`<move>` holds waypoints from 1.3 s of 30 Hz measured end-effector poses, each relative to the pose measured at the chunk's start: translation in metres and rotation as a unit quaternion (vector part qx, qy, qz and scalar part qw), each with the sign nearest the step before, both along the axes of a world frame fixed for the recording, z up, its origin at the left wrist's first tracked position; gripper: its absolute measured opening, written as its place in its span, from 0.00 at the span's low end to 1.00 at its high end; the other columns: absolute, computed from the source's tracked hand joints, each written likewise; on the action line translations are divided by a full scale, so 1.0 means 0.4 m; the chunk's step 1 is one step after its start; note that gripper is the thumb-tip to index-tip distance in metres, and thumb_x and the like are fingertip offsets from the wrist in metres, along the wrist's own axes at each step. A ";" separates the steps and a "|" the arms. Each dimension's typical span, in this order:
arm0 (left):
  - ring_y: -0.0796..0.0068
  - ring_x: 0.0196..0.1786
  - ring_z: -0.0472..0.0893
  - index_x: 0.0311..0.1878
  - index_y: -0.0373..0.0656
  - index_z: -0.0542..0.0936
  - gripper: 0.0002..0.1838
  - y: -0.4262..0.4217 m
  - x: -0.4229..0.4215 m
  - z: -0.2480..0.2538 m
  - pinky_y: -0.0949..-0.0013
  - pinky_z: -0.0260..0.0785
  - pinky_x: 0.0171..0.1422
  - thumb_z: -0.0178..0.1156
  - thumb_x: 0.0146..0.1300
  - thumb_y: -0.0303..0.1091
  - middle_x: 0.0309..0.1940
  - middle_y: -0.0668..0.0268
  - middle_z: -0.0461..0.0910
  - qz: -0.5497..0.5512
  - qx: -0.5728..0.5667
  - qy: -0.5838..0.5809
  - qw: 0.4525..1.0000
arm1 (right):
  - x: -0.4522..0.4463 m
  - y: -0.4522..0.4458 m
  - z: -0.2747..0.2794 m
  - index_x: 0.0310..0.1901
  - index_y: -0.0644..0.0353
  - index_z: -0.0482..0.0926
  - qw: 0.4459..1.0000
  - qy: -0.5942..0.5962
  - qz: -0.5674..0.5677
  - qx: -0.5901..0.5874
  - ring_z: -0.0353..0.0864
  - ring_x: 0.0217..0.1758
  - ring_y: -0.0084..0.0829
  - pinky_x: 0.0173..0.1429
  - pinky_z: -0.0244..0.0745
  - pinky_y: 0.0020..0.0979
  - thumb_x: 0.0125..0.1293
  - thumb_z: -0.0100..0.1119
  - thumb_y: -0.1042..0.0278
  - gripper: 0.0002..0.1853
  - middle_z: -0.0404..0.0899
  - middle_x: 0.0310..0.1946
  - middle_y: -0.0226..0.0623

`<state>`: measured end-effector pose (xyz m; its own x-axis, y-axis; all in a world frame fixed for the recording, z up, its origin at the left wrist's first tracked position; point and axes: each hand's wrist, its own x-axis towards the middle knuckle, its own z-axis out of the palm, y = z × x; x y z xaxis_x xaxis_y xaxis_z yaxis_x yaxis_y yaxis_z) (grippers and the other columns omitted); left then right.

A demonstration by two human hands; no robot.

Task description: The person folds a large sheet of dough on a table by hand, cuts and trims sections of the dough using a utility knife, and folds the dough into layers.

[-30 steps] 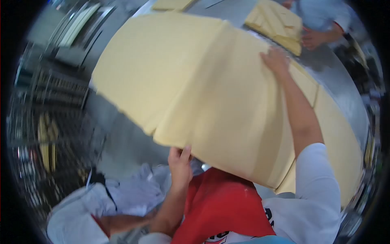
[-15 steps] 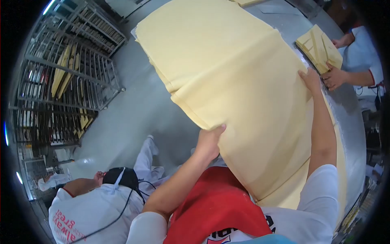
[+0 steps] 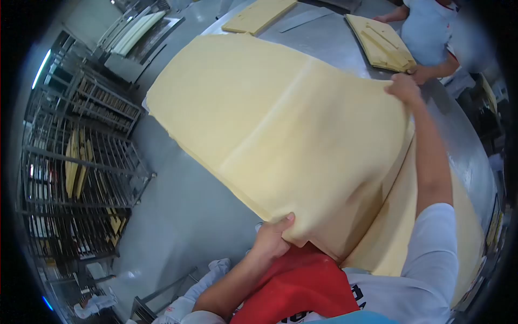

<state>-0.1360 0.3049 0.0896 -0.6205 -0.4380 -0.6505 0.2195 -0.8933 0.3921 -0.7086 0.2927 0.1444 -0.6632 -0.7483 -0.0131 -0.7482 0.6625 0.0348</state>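
A large pale-yellow sheet of dough [image 3: 253, 124] lies over the metal table and is partly lifted toward me. My left hand [image 3: 272, 237] grips its near left edge, thumb on top and fingers hidden beneath. At the right edge, my right hand [image 3: 403, 89] is closed on the sheet, slightly blurred. Between my hands the dough bulges upward, with a fold of shadow underneath. More dough [image 3: 386, 237] lies below the lifted part, near my body and right arm.
Across the metal table [image 3: 334, 40], a co-worker's hand [image 3: 423, 74] touches a tray of dough pieces [image 3: 380, 43]. Another dough slab [image 3: 259, 15] lies at the far edge. Rack trolleys [image 3: 81, 178] stand on the left, and a metal frame [image 3: 143, 310] is at lower left.
Both hands still hold the dough. The near edge is raised and drawn toward me, and the crease has flattened into a pale line. My view has shifted; the person at lower left is mostly out of view.
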 end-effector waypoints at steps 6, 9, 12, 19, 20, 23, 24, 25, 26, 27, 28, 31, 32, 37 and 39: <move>0.58 0.71 0.75 0.72 0.36 0.67 0.24 -0.021 0.053 -0.167 0.54 0.71 0.74 0.55 0.78 0.36 0.69 0.56 0.75 0.042 0.035 -0.043 0.998 | 0.111 -0.062 -0.065 0.57 0.55 0.85 0.993 -0.058 -0.072 0.068 0.82 0.63 0.45 0.66 0.77 0.44 0.59 0.66 0.48 0.27 0.84 0.59 0.45; 0.61 0.66 0.79 0.68 0.38 0.72 0.21 -0.032 0.043 -0.126 0.56 0.74 0.70 0.57 0.76 0.34 0.64 0.58 0.79 0.114 0.057 -0.034 0.991 | 0.109 -0.076 -0.074 0.60 0.57 0.82 0.987 -0.097 -0.095 0.092 0.81 0.65 0.46 0.67 0.76 0.44 0.61 0.65 0.42 0.32 0.83 0.61 0.46; 0.62 0.65 0.80 0.68 0.38 0.72 0.20 -0.054 0.004 -0.065 0.56 0.75 0.69 0.56 0.76 0.33 0.63 0.59 0.80 0.116 0.068 -0.056 0.989 | 0.079 -0.134 -0.118 0.62 0.58 0.80 0.988 -0.124 -0.083 0.035 0.80 0.65 0.47 0.68 0.75 0.46 0.61 0.65 0.38 0.36 0.82 0.61 0.47; 0.55 0.65 0.79 0.67 0.28 0.69 0.23 -0.085 0.013 -0.092 0.51 0.74 0.70 0.55 0.76 0.32 0.63 0.51 0.77 0.104 -0.045 -0.094 0.989 | 0.171 -0.337 -0.281 0.68 0.58 0.74 0.983 -0.096 0.070 -0.139 0.77 0.67 0.46 0.71 0.70 0.42 0.60 0.66 0.36 0.41 0.79 0.62 0.49; 0.54 0.66 0.79 0.68 0.26 0.69 0.23 -0.086 0.018 -0.103 0.50 0.73 0.71 0.55 0.76 0.32 0.64 0.49 0.77 0.119 -0.060 -0.071 0.989 | 0.208 -0.359 -0.262 0.68 0.58 0.74 0.983 -0.099 0.070 -0.139 0.77 0.67 0.46 0.71 0.70 0.42 0.60 0.66 0.36 0.41 0.79 0.62 0.49; 0.53 0.66 0.78 0.68 0.27 0.68 0.24 -0.096 0.027 -0.126 0.49 0.73 0.71 0.54 0.76 0.31 0.64 0.48 0.76 0.149 -0.052 -0.064 0.985 | 0.230 -0.370 -0.190 0.64 0.57 0.78 0.991 -0.070 -0.031 -0.109 0.73 0.72 0.42 0.73 0.66 0.48 0.63 0.62 0.35 0.37 0.75 0.69 0.45; 0.53 0.66 0.78 0.68 0.27 0.68 0.24 -0.108 0.022 -0.123 0.49 0.73 0.71 0.54 0.76 0.31 0.64 0.48 0.76 0.150 -0.052 -0.063 0.985 | 0.205 -0.381 -0.167 0.66 0.57 0.76 0.982 -0.156 -0.066 -0.089 0.75 0.70 0.43 0.73 0.68 0.48 0.63 0.63 0.34 0.39 0.78 0.65 0.45; 0.52 0.66 0.78 0.69 0.27 0.68 0.24 -0.120 0.017 -0.113 0.48 0.73 0.71 0.55 0.76 0.32 0.65 0.48 0.76 0.155 -0.055 -0.064 0.984 | 0.175 -0.403 -0.166 0.68 0.57 0.74 0.963 -0.240 -0.100 -0.063 0.77 0.68 0.44 0.72 0.70 0.47 0.63 0.63 0.34 0.41 0.82 0.60 0.46; 0.52 0.66 0.78 0.69 0.27 0.68 0.24 -0.122 0.018 -0.104 0.48 0.72 0.71 0.55 0.76 0.32 0.65 0.48 0.76 0.160 -0.051 -0.069 0.983 | 0.143 -0.435 -0.177 0.68 0.57 0.74 0.963 -0.244 -0.098 -0.053 0.77 0.68 0.44 0.72 0.70 0.47 0.63 0.63 0.34 0.41 0.82 0.60 0.46; 0.52 0.66 0.78 0.69 0.27 0.68 0.24 -0.128 0.022 -0.101 0.48 0.72 0.71 0.55 0.76 0.32 0.65 0.48 0.76 0.163 -0.040 -0.077 0.983 | 0.093 -0.472 -0.210 0.65 0.57 0.76 0.958 -0.276 -0.074 -0.013 0.78 0.67 0.45 0.70 0.71 0.49 0.64 0.61 0.33 0.39 0.82 0.59 0.46; 0.52 0.66 0.78 0.69 0.27 0.68 0.24 -0.142 0.017 -0.102 0.48 0.73 0.71 0.55 0.76 0.32 0.65 0.49 0.76 0.154 -0.023 -0.073 0.985 | 0.089 -0.490 -0.219 0.63 0.57 0.77 0.951 -0.305 -0.048 0.025 0.79 0.66 0.46 0.68 0.73 0.50 0.65 0.59 0.33 0.37 0.83 0.58 0.46; 0.53 0.64 0.79 0.69 0.28 0.68 0.23 -0.164 -0.012 -0.097 0.49 0.75 0.69 0.56 0.76 0.30 0.65 0.50 0.76 0.146 -0.031 -0.108 0.983 | 0.202 -0.494 -0.222 0.58 0.58 0.80 0.986 -0.132 -0.015 -0.099 0.80 0.64 0.48 0.64 0.76 0.51 0.69 0.56 0.34 0.33 0.83 0.58 0.47; 0.54 0.64 0.80 0.69 0.28 0.68 0.23 -0.173 -0.028 -0.089 0.50 0.76 0.68 0.57 0.75 0.28 0.65 0.50 0.76 0.139 -0.054 -0.149 0.978 | 0.198 -0.509 -0.203 0.58 0.58 0.80 0.986 -0.129 -0.009 -0.104 0.80 0.64 0.48 0.64 0.76 0.51 0.69 0.56 0.34 0.33 0.83 0.58 0.47; 0.56 0.63 0.80 0.69 0.28 0.67 0.23 -0.181 -0.063 0.075 0.52 0.78 0.66 0.57 0.75 0.26 0.64 0.50 0.76 0.114 -0.128 -0.146 0.974 | 0.131 -0.531 -0.092 0.57 0.54 0.81 0.980 -0.062 0.023 -0.189 0.81 0.63 0.48 0.64 0.75 0.51 0.72 0.52 0.38 0.28 0.83 0.57 0.48; 0.56 0.63 0.80 0.69 0.28 0.67 0.23 -0.181 -0.055 0.047 0.53 0.77 0.67 0.57 0.75 0.26 0.64 0.50 0.76 0.078 -0.132 -0.129 0.980 | 0.112 -0.530 -0.175 0.56 0.55 0.82 0.983 -0.035 0.016 -0.182 0.82 0.62 0.47 0.63 0.75 0.51 0.72 0.52 0.37 0.28 0.84 0.55 0.47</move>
